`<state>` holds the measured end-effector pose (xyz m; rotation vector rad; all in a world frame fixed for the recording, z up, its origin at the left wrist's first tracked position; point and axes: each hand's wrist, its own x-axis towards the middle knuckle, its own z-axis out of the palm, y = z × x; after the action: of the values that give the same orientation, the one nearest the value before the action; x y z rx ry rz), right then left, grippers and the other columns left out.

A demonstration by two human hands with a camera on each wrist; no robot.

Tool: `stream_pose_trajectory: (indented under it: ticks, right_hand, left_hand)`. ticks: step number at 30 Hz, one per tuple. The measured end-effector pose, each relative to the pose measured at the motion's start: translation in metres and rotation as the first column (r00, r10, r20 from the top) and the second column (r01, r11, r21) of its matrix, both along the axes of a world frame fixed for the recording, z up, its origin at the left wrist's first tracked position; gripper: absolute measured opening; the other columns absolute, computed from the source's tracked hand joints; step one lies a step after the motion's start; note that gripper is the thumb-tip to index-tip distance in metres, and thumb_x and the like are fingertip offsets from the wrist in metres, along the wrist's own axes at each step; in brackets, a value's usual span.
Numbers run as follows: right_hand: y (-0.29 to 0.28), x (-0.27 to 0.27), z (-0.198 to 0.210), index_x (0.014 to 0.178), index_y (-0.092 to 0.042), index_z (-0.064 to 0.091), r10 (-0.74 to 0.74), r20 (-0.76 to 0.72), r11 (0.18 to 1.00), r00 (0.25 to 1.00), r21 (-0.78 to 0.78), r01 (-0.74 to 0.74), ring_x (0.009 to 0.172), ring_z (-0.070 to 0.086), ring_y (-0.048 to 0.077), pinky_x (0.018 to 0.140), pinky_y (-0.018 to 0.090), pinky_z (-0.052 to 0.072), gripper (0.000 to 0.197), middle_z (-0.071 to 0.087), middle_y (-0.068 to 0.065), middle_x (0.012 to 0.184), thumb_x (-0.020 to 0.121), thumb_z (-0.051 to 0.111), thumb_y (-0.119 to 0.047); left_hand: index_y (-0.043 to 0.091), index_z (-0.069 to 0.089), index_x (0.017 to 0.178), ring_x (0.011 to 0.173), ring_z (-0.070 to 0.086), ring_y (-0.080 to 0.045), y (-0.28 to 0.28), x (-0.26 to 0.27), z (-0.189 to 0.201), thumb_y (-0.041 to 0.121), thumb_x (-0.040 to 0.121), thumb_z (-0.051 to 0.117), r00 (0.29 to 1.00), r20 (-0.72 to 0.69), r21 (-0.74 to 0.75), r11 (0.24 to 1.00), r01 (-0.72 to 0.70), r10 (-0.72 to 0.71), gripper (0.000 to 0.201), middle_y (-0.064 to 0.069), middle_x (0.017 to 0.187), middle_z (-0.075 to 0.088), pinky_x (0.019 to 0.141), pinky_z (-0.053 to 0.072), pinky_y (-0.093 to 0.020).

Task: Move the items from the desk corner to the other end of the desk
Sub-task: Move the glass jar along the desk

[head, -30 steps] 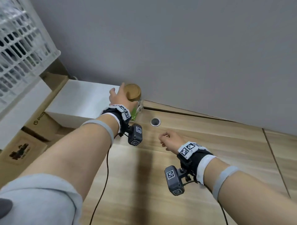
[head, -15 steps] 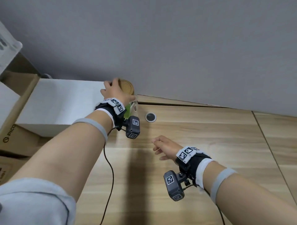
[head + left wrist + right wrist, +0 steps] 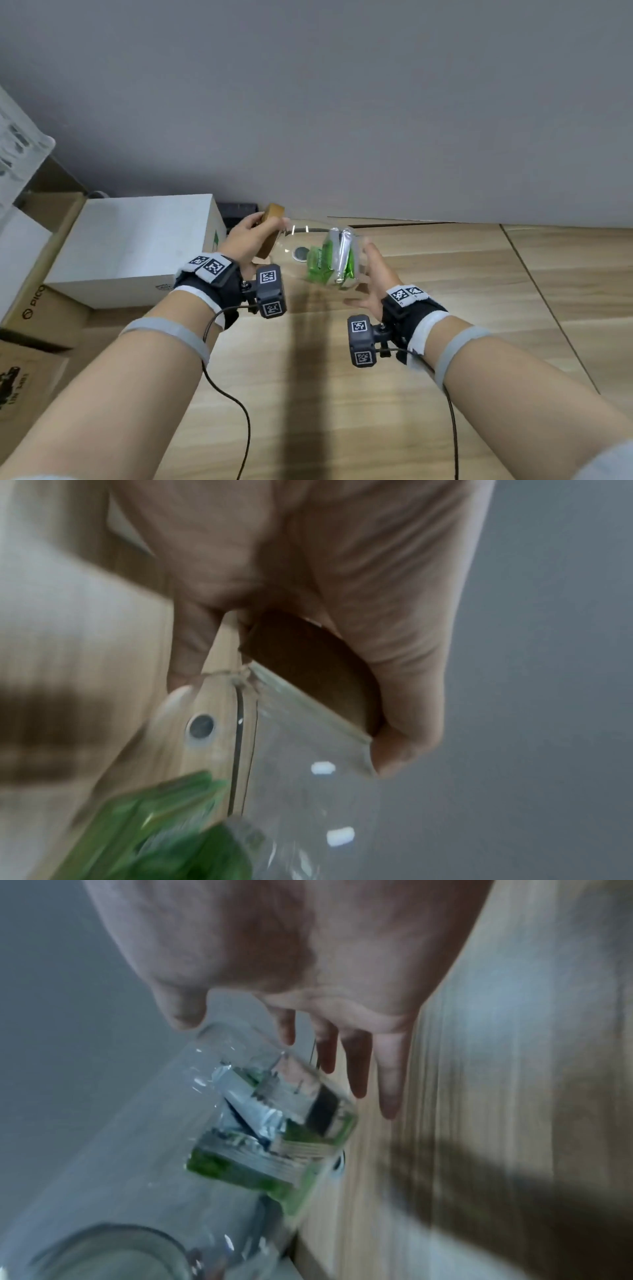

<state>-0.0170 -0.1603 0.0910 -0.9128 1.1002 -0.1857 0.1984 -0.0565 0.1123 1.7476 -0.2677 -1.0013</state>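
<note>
A clear glass jar [image 3: 322,260] with a brown wooden lid [image 3: 272,226] hangs tilted on its side above the wooden desk [image 3: 445,308]. Green and silver packets [image 3: 337,262] lie inside it. My left hand [image 3: 250,236] grips the lid, with fingers curled round its rim [image 3: 308,674]. My right hand [image 3: 373,274] is at the jar's bottom end, its fingers [image 3: 390,1074] straight and spread beside the glass [image 3: 267,1123]. Both wrist views are blurred.
A white box [image 3: 137,246] stands left of the desk, with cardboard boxes [image 3: 34,308] and a white plastic crate [image 3: 17,161] beyond it. A round cable hole [image 3: 301,253] lies under the jar. A grey wall [image 3: 342,102] runs along the desk's back edge.
The jar stood upright at the desk corner under my left hand; it is now lifted and tipped sideways toward the right. My right hand rose from the desk to the jar's bottom.
</note>
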Motion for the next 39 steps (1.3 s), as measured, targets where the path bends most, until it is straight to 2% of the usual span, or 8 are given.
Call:
stream_pose_trajectory:
  ticks: [4,8,12,17,23,30,35,39]
  right_hand:
    - [-0.012,-0.074,0.017,0.106,-0.011,0.066,-0.110,0.092,0.983,0.990,0.156,0.094,0.088,0.069,0.036,0.090,0.051,0.054,0.073,0.076,0.018,0.086,0.084,0.041,-0.077]
    - [-0.024,-0.163,0.028,0.116,-0.009,0.062,-0.170,0.065,0.980,0.983,0.115,0.162,0.063,0.072,0.031,0.058,0.039,0.059,0.067,0.074,0.019,0.084,0.090,0.042,-0.068]
    - [-0.037,-0.266,0.041,0.120,-0.016,0.059,-0.235,0.047,0.971,0.971,0.054,0.232,0.085,0.069,0.037,0.068,0.046,0.060,0.066,0.065,0.022,0.111,0.089,0.040,-0.070]
    - [-0.054,-0.402,0.043,0.118,-0.020,0.058,-0.374,0.175,0.925,0.911,0.146,0.351,0.093,0.068,0.040,0.083,0.051,0.056,0.060,0.066,0.024,0.110,0.090,0.038,-0.070]
    - [-0.072,-0.543,0.034,0.124,-0.018,0.059,-0.536,0.206,0.844,0.819,0.113,0.524,0.102,0.067,0.043,0.091,0.060,0.051,0.069,0.071,0.023,0.109,0.086,0.042,-0.072]
    - [-0.110,-0.632,0.016,0.088,-0.022,0.062,-0.647,-0.026,0.752,0.762,-0.190,0.632,0.103,0.066,0.038,0.090,0.056,0.054,0.045,0.066,0.016,0.114,0.094,0.039,-0.061]
    - [-0.156,-0.669,0.020,0.117,-0.010,0.053,-0.609,-0.106,0.778,0.786,-0.276,0.565,0.101,0.065,0.039,0.075,0.061,0.057,0.047,0.062,0.018,0.114,0.095,0.046,-0.051]
    - [-0.225,-0.700,0.020,0.130,-0.016,0.045,-0.526,-0.323,0.811,0.786,-0.467,0.351,0.113,0.056,0.039,0.092,0.056,0.052,0.061,0.053,0.015,0.127,0.084,0.048,-0.057]
  left_hand:
    - [0.024,0.062,0.120,0.085,0.062,-0.030,-0.018,-0.073,0.014,0.041,0.067,0.084,0.981,-0.081,-0.067,0.983,0.172,-0.177,0.059,-0.015,0.110,0.062,0.082,0.054,-0.053]
    - [0.027,0.054,0.128,0.109,0.062,-0.039,-0.041,-0.153,0.021,0.061,0.047,0.089,0.952,-0.170,-0.071,0.967,0.244,-0.253,0.094,-0.019,0.127,0.056,0.079,0.057,-0.057]
    - [0.025,0.053,0.134,0.110,0.067,-0.030,-0.061,-0.245,0.034,0.081,0.058,0.066,0.863,-0.268,-0.119,0.904,0.411,-0.428,0.096,-0.015,0.131,0.061,0.072,0.061,-0.041]
    - [0.011,0.054,0.134,0.101,0.071,-0.027,-0.101,-0.382,0.027,0.074,0.067,0.065,0.810,-0.407,-0.187,0.907,0.378,-0.422,0.093,-0.011,0.130,0.066,0.073,0.058,-0.035]
    - [0.021,0.053,0.132,0.118,0.056,-0.054,-0.147,-0.534,0.027,0.073,0.069,0.066,0.593,-0.610,-0.319,0.848,0.423,-0.525,0.082,-0.023,0.138,0.055,0.093,0.040,-0.076]
    - [0.018,0.059,0.125,0.119,0.058,-0.037,-0.202,-0.633,0.020,0.075,0.086,0.042,0.679,-0.455,-0.311,0.818,0.485,-0.576,0.071,-0.015,0.131,0.060,0.081,0.045,-0.077]
    - [0.019,0.057,0.130,0.120,0.058,-0.037,-0.262,-0.676,-0.002,0.074,0.089,0.037,0.679,-0.464,-0.294,0.822,0.488,-0.569,0.072,-0.012,0.132,0.061,0.080,0.046,-0.077]
    - [0.020,0.058,0.130,0.116,0.061,-0.037,-0.328,-0.711,-0.022,0.076,0.083,0.045,0.693,-0.510,-0.286,0.860,0.423,-0.510,0.075,-0.012,0.129,0.064,0.079,0.047,-0.076]
